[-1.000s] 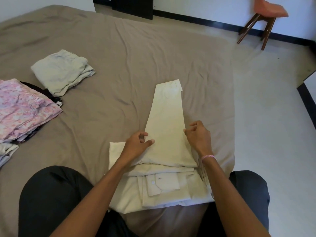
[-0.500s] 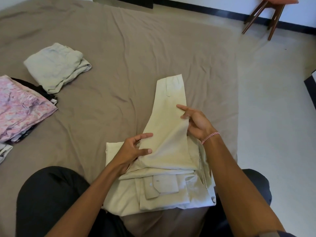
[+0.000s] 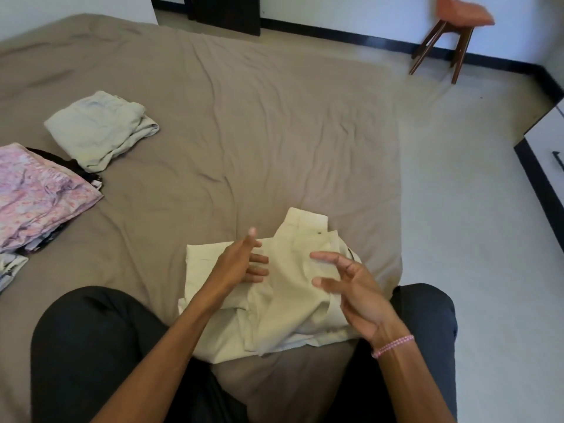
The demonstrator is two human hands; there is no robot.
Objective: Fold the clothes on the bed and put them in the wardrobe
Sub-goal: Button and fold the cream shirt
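Item: cream trousers (image 3: 290, 300), folded, six o'clock on bed (image 3: 274, 132). My left hand (image 3: 241, 265) and right hand (image 3: 351, 291): fingers spread, gripping nothing. I should press flat and square the twelve-o'clock flap.

Soft, even daylight, fairly bright; faint shadows in creases of bed (image 3: 244, 117). Left hand (image 3: 238, 264) & right hand (image 3: 351, 288) motion-blurred, esp. fingertips (image 3: 252, 232); chair (image 3: 457, 19) top right smeared. Wide-angle bends skirting (image 3: 351, 35) near edges. Overall soft, low contrast.
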